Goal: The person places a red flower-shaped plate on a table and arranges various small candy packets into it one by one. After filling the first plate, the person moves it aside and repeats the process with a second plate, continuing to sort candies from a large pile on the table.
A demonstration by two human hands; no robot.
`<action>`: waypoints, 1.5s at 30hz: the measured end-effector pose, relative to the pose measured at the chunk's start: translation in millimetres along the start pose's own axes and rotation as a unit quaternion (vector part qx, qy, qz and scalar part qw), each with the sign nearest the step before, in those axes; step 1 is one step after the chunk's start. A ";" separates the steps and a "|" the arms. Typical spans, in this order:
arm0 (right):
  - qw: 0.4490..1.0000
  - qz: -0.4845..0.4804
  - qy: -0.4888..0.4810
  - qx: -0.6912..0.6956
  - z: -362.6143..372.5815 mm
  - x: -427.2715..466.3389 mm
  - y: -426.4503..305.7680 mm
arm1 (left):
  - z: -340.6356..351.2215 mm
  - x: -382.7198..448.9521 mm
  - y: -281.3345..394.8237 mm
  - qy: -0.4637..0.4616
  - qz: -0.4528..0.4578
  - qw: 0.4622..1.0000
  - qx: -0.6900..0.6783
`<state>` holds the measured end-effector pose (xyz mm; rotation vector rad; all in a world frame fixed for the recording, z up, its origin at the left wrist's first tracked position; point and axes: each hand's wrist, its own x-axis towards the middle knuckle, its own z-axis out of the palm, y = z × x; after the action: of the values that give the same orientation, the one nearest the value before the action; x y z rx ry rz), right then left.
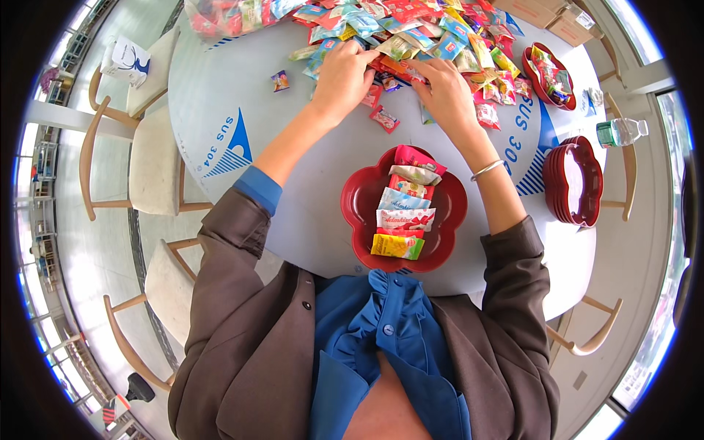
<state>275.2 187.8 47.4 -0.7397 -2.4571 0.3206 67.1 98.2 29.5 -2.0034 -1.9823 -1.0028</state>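
Both my hands reach into the near edge of a large heap of wrapped candies [407, 44] at the top. My left hand [345, 77] touches packets there, its fingertips partly hidden among them. My right hand [446, 91] lies beside it, fingers at a red-orange wrapped candy [400, 68]; whether either hand grips anything is unclear. Close to my body stands a dark red flower-shaped bowl [360, 192] with a column of overlapping packets, a yellow-green packet [397, 247] nearest me. A pink-red candy [385, 119] lies loose between heap and bowl.
At the right are a stack of red flower-shaped bowls [555, 184], another red bowl holding candies [572, 99] and a clear plastic bottle [624, 132]. A small purple candy [280, 81] lies left. Cardboard boxes [569, 25] and a clear bag of candies [234, 16] flank the heap. Chairs surround the table.
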 end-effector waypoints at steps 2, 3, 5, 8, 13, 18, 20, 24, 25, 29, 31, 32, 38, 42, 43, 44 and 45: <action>1.000 -0.009 0.001 -0.014 2.0 2.0 0.8 | 1.5 -0.7 2.7 0.009 0.001 1.000 0.009; 1.000 -0.010 0.000 -0.015 2.3 3.3 -0.5 | 1.4 -1.2 3.1 0.014 0.000 1.000 0.014; 1.000 -0.011 -0.002 -0.017 2.4 5.6 -3.9 | 2.9 -0.3 -0.3 0.030 0.016 0.999 0.029; 0.999 -0.002 0.011 -0.046 5.5 7.9 -4.2 | 1.9 1.2 -5.4 0.030 0.027 0.998 0.046; 0.997 0.028 -0.014 -0.077 7.0 11.6 -2.8 | 4.6 7.4 -7.2 0.033 0.010 0.999 0.041; 0.997 0.033 -0.013 -0.068 5.8 11.1 -4.2 | 18.7 28.3 -14.2 0.036 0.039 0.995 0.084; 0.997 0.020 0.002 -0.068 6.9 8.7 1.0 | 23.6 32.6 -15.1 0.032 0.048 0.994 0.088; 0.998 0.020 0.004 -0.060 5.8 6.6 4.6 | 30.0 33.6 -23.0 0.038 0.053 0.996 0.062; 0.998 0.021 0.008 -0.063 5.3 5.7 3.6 | 29.1 33.6 -22.5 0.029 0.055 0.997 0.048; 0.997 0.027 0.005 -0.075 2.7 7.1 3.1 | 21.8 36.3 -17.8 -0.014 0.056 0.998 -0.025; 0.997 0.023 0.019 -0.067 -1.9 10.9 -0.1 | 21.9 34.8 -14.0 -0.034 0.006 0.996 -0.084; 0.998 0.023 0.024 -0.061 -3.9 13.5 0.9 | 23.1 36.3 -11.9 -0.035 -0.011 0.994 -0.103; 0.992 -0.013 0.123 -0.017 -16.1 67.2 24.7 | 14.1 35.4 -11.3 -0.040 0.004 0.996 -0.085; 0.988 -0.028 0.143 -0.048 -1.1 135.9 57.6 | -7.8 58.2 1.8 0.031 -0.018 0.999 -0.038; 0.989 -0.040 0.128 -0.059 5.3 151.7 62.0 | -9.3 68.1 -0.2 0.071 -0.004 0.997 -0.015; 0.990 -0.050 0.113 -0.072 11.6 162.8 66.6 | -1.2 80.9 -10.6 0.148 0.046 0.988 -0.022; 0.996 -0.003 0.060 -0.072 18.7 171.3 65.7 | 1.5 91.7 -14.6 0.160 0.008 0.986 -0.042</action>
<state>173.7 337.8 82.5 -0.7877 -2.3855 0.0941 45.2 177.1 73.5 -1.7579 -1.7781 -1.3296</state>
